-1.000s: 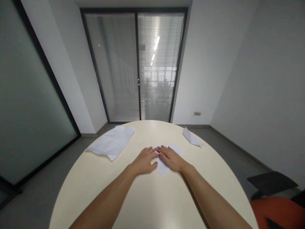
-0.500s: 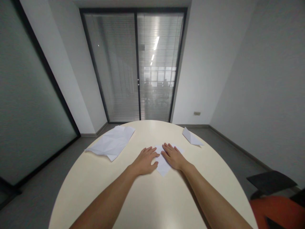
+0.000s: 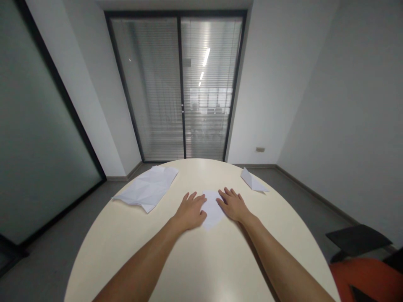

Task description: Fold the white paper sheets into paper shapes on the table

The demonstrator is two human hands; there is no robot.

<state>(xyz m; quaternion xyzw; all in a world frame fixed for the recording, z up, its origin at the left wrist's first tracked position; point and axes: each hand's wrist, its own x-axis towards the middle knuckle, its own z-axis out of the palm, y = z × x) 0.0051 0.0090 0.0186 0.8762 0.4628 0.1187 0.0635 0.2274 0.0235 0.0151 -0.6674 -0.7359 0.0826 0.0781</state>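
A small sheet of white paper [image 3: 212,212] lies on the pale round table between my hands, its left and right edges partly covered by them. My left hand [image 3: 190,212] rests at the paper's left edge, palm down with fingers spread, the thumb and fingertips reaching onto it. On the opposite side, my right hand [image 3: 233,206] is open too, its fingers stretched forward and its thumb side by the paper's right edge. Whether the right palm presses on the paper or hovers just over it, I cannot tell.
A large creased sheet of white paper [image 3: 151,186] lies at the table's far left. Toward the far right edge sits a folded piece of white paper [image 3: 252,182]. An orange and black chair [image 3: 365,272] stands at the right, beside the round table [image 3: 195,268].
My hands have drawn slightly apart, the left a little leftward and the right a little rightward. The paper between them has shifted left and its visible outline has changed.
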